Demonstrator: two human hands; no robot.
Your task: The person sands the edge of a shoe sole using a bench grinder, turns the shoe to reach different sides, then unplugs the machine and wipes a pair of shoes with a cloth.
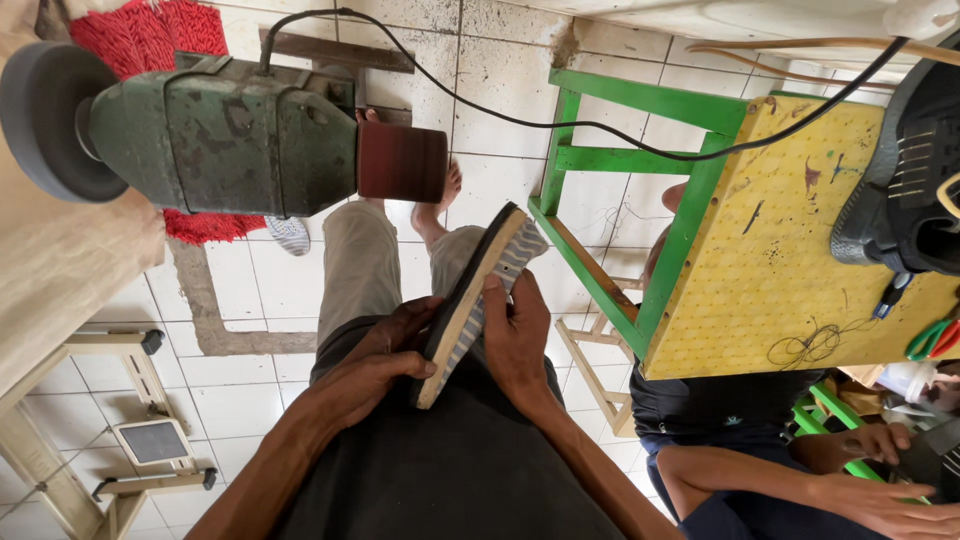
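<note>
I hold a flat shoe sole [478,290] on edge over my lap, with a black bottom, a pale tan rim and a striped grey top. My left hand [385,350] grips its near end from the left, thumb across the black side. My right hand [515,335] holds the striped side, fingers along the edge. The far tip of the sole points up toward the brown sanding drum [402,162] of a green bench grinder [225,135], a short gap apart from it.
The grinder has a grey wheel [45,120] at its left end and a black cable [560,122] running right. A green stool with a yellow top [790,230] carries a black shoe [905,170]. Another person's hands [870,475] work at lower right. Red mat [150,40] lies on the tiled floor.
</note>
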